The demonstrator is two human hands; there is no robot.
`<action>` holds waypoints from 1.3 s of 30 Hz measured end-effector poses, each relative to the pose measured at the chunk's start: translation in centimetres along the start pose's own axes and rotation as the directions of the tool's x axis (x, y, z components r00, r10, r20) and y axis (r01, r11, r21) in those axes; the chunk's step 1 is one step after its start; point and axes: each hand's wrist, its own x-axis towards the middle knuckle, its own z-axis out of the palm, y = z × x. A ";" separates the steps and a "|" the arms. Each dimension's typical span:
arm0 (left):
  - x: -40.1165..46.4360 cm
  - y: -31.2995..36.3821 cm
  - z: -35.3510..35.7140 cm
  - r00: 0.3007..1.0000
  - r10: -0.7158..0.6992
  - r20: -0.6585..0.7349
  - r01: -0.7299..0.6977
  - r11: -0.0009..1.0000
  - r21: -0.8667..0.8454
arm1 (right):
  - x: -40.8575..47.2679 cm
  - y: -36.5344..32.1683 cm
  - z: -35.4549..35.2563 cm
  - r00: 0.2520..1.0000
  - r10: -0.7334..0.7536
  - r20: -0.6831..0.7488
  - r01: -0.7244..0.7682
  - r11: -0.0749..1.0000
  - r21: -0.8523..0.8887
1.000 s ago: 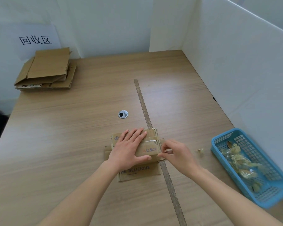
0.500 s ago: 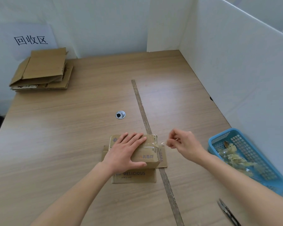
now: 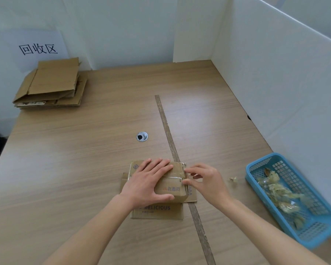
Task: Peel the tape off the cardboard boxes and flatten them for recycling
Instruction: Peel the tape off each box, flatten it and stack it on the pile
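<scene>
A small brown cardboard box [image 3: 177, 190] stands near the table's front centre with its bottom flaps spread flat around it. My left hand [image 3: 147, 182] lies palm down on its top, thumb wrapped over the near face, holding it in place. A clear tape strip [image 3: 175, 177] runs across the box top to its right edge. My right hand [image 3: 206, 183] is at that edge, thumb and forefinger apart and touching the tape's end.
A blue plastic basket [image 3: 256, 163] with crumpled tape scraps stands at the right. One scrap [image 3: 233, 179] lies on the table beside it. Flattened boxes [image 3: 52, 83] are stacked at the far left under a paper sign [image 3: 38, 49]. White partitions [image 3: 285, 83] wall the right and back.
My right hand pulled away to the right from the box edge, then came back to the tape's end. The left hand stayed pressed on the box.
</scene>
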 end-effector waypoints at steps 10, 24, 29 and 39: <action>-0.1 0.1 -0.6 0.998 0.048 0.035 -0.047 0.999 -0.026 | 4.3 0.7 -3.2 1.000 -0.002 0.024 0.006 0.988 -0.156; -0.1 0.1 -0.6 0.999 0.047 0.027 -0.047 0.999 0.002 | 3.9 0.9 -0.3 0.962 0.223 0.159 -0.262 0.918 0.298; 0.1 0.0 -0.7 0.997 0.060 0.047 -0.059 0.998 -0.015 | 4.1 1.1 -0.8 0.928 0.367 -0.059 -0.321 0.871 0.371; -0.1 -0.7 -0.7 0.995 0.093 0.037 -0.091 0.994 -0.054 | 4.6 1.6 -1.8 0.828 0.494 -0.266 -0.390 0.847 0.362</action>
